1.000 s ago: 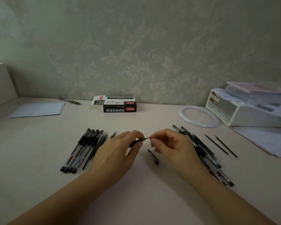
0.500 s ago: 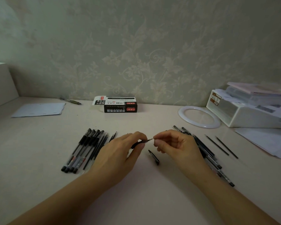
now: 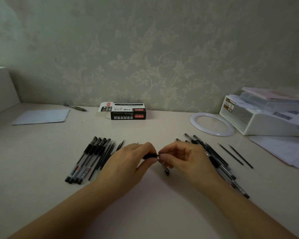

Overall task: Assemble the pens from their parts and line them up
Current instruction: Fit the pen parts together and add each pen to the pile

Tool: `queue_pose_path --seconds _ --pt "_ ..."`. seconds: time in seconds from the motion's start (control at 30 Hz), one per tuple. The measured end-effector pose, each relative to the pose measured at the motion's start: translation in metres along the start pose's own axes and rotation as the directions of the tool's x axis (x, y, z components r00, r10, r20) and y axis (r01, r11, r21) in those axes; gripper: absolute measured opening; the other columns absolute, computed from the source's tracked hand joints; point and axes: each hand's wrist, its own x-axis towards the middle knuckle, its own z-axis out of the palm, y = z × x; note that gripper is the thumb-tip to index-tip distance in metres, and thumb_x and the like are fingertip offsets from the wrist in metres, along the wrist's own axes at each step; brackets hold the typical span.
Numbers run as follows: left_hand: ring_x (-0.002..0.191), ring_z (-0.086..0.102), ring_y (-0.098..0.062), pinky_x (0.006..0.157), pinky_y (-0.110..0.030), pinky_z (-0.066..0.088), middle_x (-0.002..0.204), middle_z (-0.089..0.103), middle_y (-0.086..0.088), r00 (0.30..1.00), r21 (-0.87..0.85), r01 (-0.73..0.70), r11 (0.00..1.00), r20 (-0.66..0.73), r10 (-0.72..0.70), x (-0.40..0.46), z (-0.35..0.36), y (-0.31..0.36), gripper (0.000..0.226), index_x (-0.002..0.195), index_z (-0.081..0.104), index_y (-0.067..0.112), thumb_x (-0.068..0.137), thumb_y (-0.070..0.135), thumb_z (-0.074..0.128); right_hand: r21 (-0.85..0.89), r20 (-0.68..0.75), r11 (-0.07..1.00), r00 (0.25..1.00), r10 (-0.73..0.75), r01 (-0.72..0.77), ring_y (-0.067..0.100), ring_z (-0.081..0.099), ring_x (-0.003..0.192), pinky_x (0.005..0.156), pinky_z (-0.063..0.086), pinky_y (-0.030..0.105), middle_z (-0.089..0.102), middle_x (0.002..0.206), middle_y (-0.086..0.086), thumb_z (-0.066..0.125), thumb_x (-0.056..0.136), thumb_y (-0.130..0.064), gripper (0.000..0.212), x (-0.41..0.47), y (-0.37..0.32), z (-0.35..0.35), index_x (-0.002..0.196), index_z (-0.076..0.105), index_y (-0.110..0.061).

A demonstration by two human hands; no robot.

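One broad pale beige desk (image 3: pixel 41 195) carries everything, set against a wall with leaf-patterned paper. At two o'clock sits a white plastic organiser box (image 3: pixel 266 123) with papers piled on top, and just beside it, toward one o'clock, a flat white plastic ring (image 3: pixel 196 124). At ten o'clock lies a pale folded paper sheet (image 3: pixel 41 116), with a black-and-white cardboard pen box (image 3: pixel 128 112) at twelve o'clock near the wall. A row of finished black-capped clear pens (image 3: pixel 86 161) lies side by side at nine o'clock from the hands; a heap of clear unassembled pen barrels and parts (image 3: pixel 221 163) lies at three o'clock, partly hidden by the right wrist, and two thin black refills (image 3: pixel 235 156) rest apart beyond it. In the middle, the left hand (image 3: pixel 126 163) grips a black-gripped pen barrel (image 3: pixel 149 155), thumb and fingers curled round it. The right hand (image 3: pixel 185 161) meets it, fingertips (image 3: pixel 162 156) pinching the small metal tip (image 3: pixel 158 154) at the barrel's end. A loose black pen cap (image 3: pixel 166 171) lies on the desk at six o'clock, just under the hands.
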Motion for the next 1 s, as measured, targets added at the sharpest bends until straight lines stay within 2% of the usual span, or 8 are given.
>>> queue_pose_path --seconds 0.07,0.2,0.33,0.5,0.63,0.7,0.77,1.0 --pt "0.064 0.044 -0.001 0.054 -0.029 0.044 0.073 0.050 0.019 1.000 -0.001 -0.024 1.000 -0.007 0.024 -0.001 -0.001 0.001 0.009 0.093 0.059 0.024 0.093 0.033 0.056 -0.102 -0.004 0.995 1.000 -0.011 0.011 0.010 0.066 0.060 0.060 0.049 0.016 0.072 0.069 0.000 0.069 0.090 -0.022 0.014 -0.001 -0.001 0.002 0.081 0.073 -0.013" --pt "0.073 0.045 -0.004 0.062 -0.024 0.041 0.081 0.052 0.020 0.999 0.012 -0.033 0.999 0.006 0.033 -0.001 0.002 0.005 0.019 0.101 0.055 0.029 0.097 0.038 0.039 -0.315 -0.057 0.947 0.995 -0.081 0.060 0.002 0.058 0.058 0.060 0.048 0.021 0.066 0.064 -0.006 0.051 0.091 -0.050 0.045 -0.001 -0.003 0.005 0.075 0.067 -0.011" --pt "0.076 0.047 -0.006 0.066 -0.028 0.044 0.086 0.057 0.019 1.000 0.022 -0.005 1.000 -0.002 0.005 -0.001 0.004 0.001 0.025 0.103 0.056 0.030 0.097 0.040 0.034 -0.299 -0.001 0.952 0.998 -0.065 0.062 0.006 0.060 0.067 0.063 0.047 0.018 0.068 0.076 -0.011 0.064 0.092 -0.034 0.010 0.000 -0.002 0.000 0.086 0.067 -0.026" --pt "0.077 0.048 -0.009 0.065 -0.031 0.044 0.085 0.060 0.015 1.000 0.035 -0.003 0.999 -0.010 0.003 -0.001 0.003 0.000 0.025 0.104 0.058 0.029 0.097 0.041 0.037 -0.296 0.050 0.953 0.997 -0.057 0.069 0.007 0.054 0.058 0.058 0.043 0.018 0.062 0.065 -0.002 0.056 0.095 -0.040 0.029 -0.002 0.000 0.002 0.074 0.062 -0.021" --pt "0.078 0.050 -0.007 0.066 -0.031 0.045 0.085 0.060 0.019 1.000 -0.042 0.001 0.999 -0.003 -0.001 -0.001 0.004 0.000 0.013 0.102 0.060 0.029 0.097 0.031 0.048 -0.302 0.059 0.947 0.993 -0.100 0.113 0.008 0.058 0.064 0.059 0.045 0.018 0.066 0.073 -0.005 0.058 0.096 -0.030 0.017 -0.001 0.000 0.001 0.085 0.067 -0.020" --pt "0.076 0.051 -0.006 0.064 -0.026 0.044 0.080 0.055 0.023 1.000 -0.072 -0.013 0.997 -0.022 0.011 -0.001 0.004 0.001 0.009 0.098 0.062 0.027 0.095 0.029 0.054 -0.313 0.056 0.936 0.987 -0.151 0.161 0.013 0.054 0.059 0.057 0.042 0.022 0.061 0.066 0.001 0.056 0.097 -0.027 0.022 -0.001 -0.001 0.001 0.081 0.065 -0.017" --pt "0.074 0.050 -0.006 0.062 -0.023 0.041 0.077 0.052 0.025 0.998 -0.074 -0.023 0.997 -0.068 0.018 0.001 0.002 0.003 0.006 0.094 0.064 0.025 0.092 0.027 0.058 -0.329 0.033 0.926 0.982 -0.183 0.184 0.008 0.047 0.052 0.052 0.036 0.015 0.054 0.058 -0.002 0.052 0.096 -0.036 0.031 -0.002 -0.001 0.003 0.074 0.062 -0.016" --pt "0.070 0.052 -0.015 0.062 -0.032 0.044 0.082 0.063 0.011 0.981 0.080 -0.091 0.993 -0.164 0.104 0.004 -0.002 0.006 0.006 0.089 0.069 0.021 0.084 0.019 0.071 -0.255 0.000 0.964 0.997 -0.073 0.071 0.002 0.040 0.047 0.050 0.032 0.013 0.044 0.050 -0.011 0.044 0.098 -0.043 0.043 0.001 0.004 0.014 0.057 0.048 -0.028"
